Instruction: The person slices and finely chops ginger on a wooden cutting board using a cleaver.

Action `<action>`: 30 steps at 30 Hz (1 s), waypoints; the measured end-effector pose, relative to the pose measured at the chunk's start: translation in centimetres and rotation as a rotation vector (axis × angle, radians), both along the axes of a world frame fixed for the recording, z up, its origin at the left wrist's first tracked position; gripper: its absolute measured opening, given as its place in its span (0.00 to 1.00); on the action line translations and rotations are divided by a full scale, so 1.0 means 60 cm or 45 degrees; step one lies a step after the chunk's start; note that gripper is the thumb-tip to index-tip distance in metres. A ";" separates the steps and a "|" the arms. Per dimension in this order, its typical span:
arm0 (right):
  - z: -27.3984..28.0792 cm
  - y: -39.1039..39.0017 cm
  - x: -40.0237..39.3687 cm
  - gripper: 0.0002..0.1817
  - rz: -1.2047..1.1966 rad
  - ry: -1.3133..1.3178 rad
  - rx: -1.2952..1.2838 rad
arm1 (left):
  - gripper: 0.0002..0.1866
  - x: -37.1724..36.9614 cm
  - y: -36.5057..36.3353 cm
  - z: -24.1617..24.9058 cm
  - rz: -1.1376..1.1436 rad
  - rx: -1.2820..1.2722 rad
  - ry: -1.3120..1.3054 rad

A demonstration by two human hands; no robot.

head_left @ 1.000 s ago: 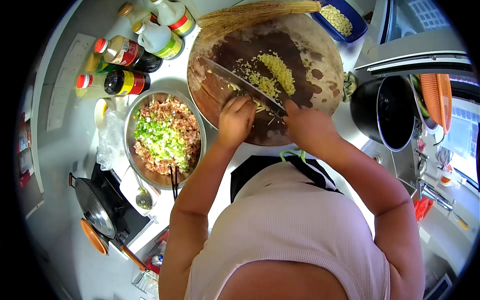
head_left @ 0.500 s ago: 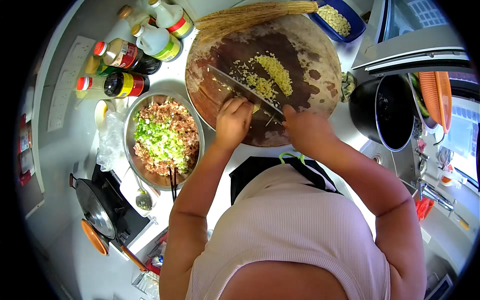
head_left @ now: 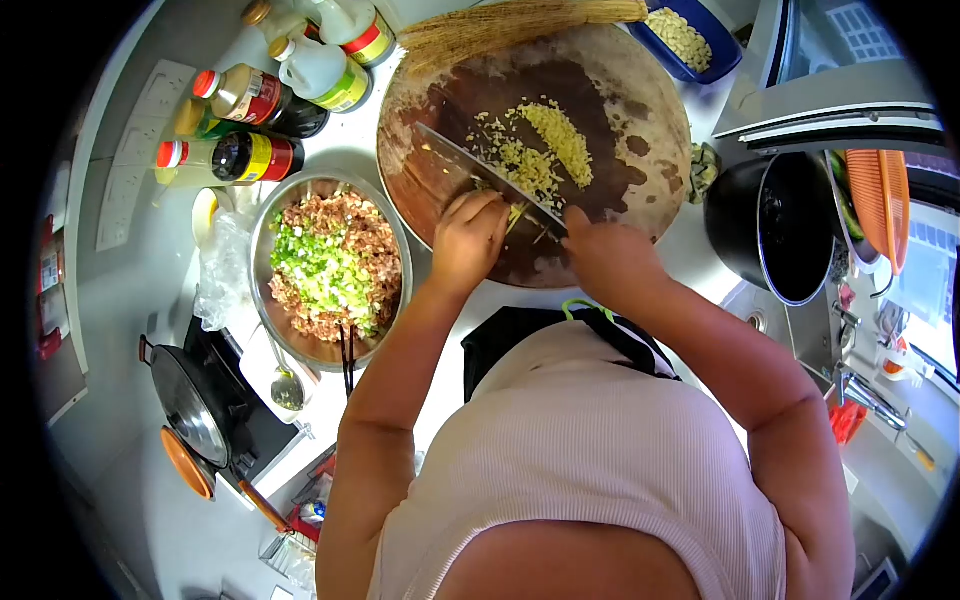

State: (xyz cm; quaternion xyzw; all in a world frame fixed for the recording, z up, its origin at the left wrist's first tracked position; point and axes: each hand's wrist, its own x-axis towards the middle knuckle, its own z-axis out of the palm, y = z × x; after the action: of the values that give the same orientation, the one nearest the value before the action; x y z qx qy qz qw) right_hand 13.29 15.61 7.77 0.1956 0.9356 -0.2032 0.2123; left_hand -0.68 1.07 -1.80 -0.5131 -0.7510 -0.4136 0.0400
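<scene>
as the cleaver point(head_left: 490, 178) edges a notch further into the minced ginger point(head_left: 540, 150) on the chopping board point(head_left: 640, 95), the right hand point(head_left: 610, 262) stays clamped on its handle while the left hand point(head_left: 468, 240), fingers curled together, steadies the uncut pieces just beside the blade.

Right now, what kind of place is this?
Most likely a home kitchen: a round wooden chopping board with minced yellow food, bottles of sauce and oil, and a black pot by a sink tap.
</scene>
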 end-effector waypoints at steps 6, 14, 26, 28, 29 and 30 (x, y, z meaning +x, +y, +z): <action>-0.012 0.014 -0.033 0.14 -0.139 0.192 -0.089 | 0.08 -0.003 -0.004 0.027 0.004 -0.075 -0.028; 0.005 0.020 0.021 0.12 -0.076 0.338 -0.004 | 0.10 0.020 -0.006 0.017 0.041 -0.126 0.044; -0.009 0.004 -0.006 0.11 0.006 -0.001 -0.038 | 0.07 0.017 0.005 0.010 0.078 -0.058 0.117; -0.011 0.005 -0.030 0.11 0.058 0.042 -0.012 | 0.07 0.019 0.003 0.013 0.082 -0.067 0.114; -0.002 0.007 -0.031 0.11 0.034 0.008 -0.047 | 0.07 0.018 0.000 0.013 0.064 -0.070 0.117; 0.013 0.017 -0.034 0.12 0.015 -0.019 -0.074 | 0.06 0.014 0.000 0.010 0.051 -0.064 0.126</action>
State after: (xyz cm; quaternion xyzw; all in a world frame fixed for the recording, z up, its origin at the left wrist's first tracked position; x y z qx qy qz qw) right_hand 11.23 16.62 8.54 0.1854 0.9288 -0.2276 0.2260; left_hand 0.15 1.10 -1.19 -0.5187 -0.7684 -0.3678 0.0726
